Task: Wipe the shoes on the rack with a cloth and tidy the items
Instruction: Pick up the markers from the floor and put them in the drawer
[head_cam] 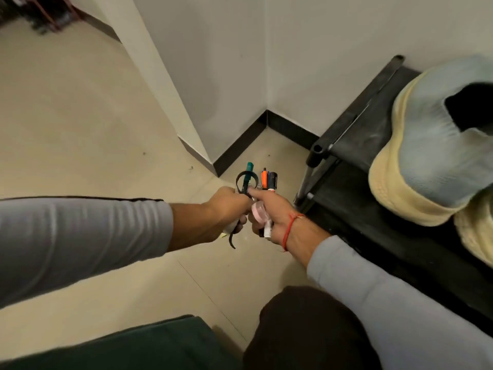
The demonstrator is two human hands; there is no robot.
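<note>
My left hand (229, 206) grips a green-capped marker (248, 173) and a black looped strap (246, 182), whose loose end hangs below the fist. Touching it on the right, my right hand (272, 212) holds a bundle of markers (269, 180), one with an orange cap, plus a small pink round item (258, 210). Both hands hover over the floor just left of the black shoe rack (354, 145). A pale blue shoe with a cream sole (426, 145) lies on the rack's top shelf, and a second cream sole (477, 231) shows beneath it.
White walls meet in a corner with black skirting (248, 140) behind the hands. Beige tiled floor (80, 129) stretches to the left. My knees, in dark trousers (306, 329), fill the bottom edge. Dark blurred objects (45, 14) sit at the top left.
</note>
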